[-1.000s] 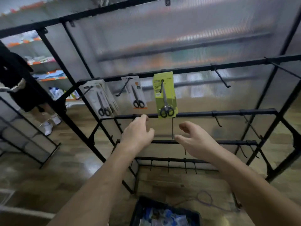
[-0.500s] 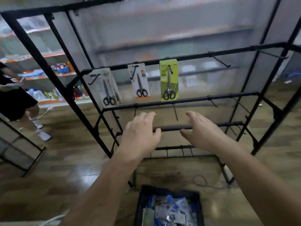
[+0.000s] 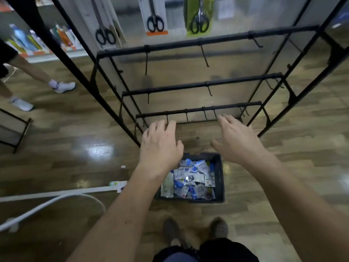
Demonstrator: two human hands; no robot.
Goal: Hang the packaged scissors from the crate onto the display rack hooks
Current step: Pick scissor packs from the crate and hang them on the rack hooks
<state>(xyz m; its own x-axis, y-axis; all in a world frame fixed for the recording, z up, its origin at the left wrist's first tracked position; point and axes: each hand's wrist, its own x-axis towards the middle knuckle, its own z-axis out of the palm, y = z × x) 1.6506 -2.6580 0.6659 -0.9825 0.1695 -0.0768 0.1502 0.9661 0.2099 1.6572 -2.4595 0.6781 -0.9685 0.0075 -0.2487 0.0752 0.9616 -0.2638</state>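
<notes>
Nearest the camera: dark shorts and two grey perforated clogs (image 3: 219,228) planted on glossy wood-plank floor (image 3: 75,148). Both bare forearms stretch forward and down, palms facing down. Left hand (image 3: 160,146) empty, fingers loosely spread and slightly curled, hovering over the near-left corner of the crate (image 3: 220,178). Right hand (image 3: 236,138) also empty, fingers extended and a bit splayed, thumb tucked inward, hovering above the crate's far-right side; neither hand touches anything. The crate is dark rigid plastic, rectangular, sitting on the floor just ahead of the feet, filled with a loose jumble of packaged scissors (image 3: 190,180) in shiny clear blister packs with blue and white cards. To the left on the floor, a white flat strip (image 3: 56,193) and a curved white tube (image 3: 47,205). Beyond the crate stands the display rack (image 3: 188,44), black metal tubing with stepped horizontal bars and thin wire hooks (image 3: 204,56), lower hooks bare. On the top visible row hang carded scissors: a lime-green card pack (image 3: 199,16), a white card pack (image 3: 154,16) with an orange bottom edge, and more white packs (image 3: 105,25) further left, all with black loop handles. Far left, another person's legs and white sneakers (image 3: 64,86), and blurred shelves of goods (image 3: 37,40).
</notes>
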